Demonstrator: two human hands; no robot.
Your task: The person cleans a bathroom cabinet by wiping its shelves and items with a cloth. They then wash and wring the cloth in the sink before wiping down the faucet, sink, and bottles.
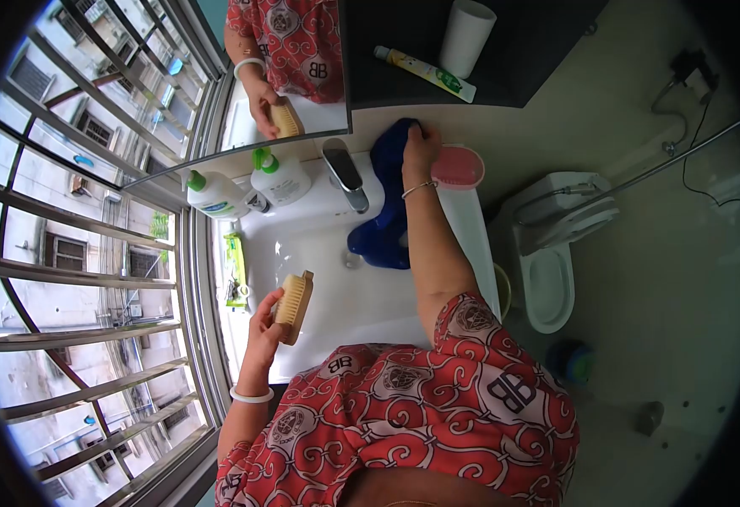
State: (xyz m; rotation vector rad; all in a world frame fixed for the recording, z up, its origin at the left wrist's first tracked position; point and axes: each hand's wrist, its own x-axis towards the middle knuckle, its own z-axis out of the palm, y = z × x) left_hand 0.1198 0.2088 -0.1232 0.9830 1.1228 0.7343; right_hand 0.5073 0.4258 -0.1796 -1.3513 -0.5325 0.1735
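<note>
My left hand point(266, 328) grips a scrubbing brush point(296, 308) with a wooden back and pale bristles, held above the left side of the white sink point(328, 313). At the back right of the sink my right hand point(421, 150) is closed on the upper end of a dark blue cloth point(389, 182). From the rim the cloth hangs down into the basin, its lower end bunched beside the drain point(351, 260). My right forearm covers part of it. Left of the cloth stands the chrome faucet point(346, 173).
Two pump bottles point(215, 196) point(280, 177) stand at the sink's back left, with a green packet point(235, 269) on the left rim. A pink soap dish point(459, 166) sits beside my right wrist. Above are a mirror point(319, 51) and a shelf holding a toothpaste tube point(425, 74). A toilet point(547, 287) is at right.
</note>
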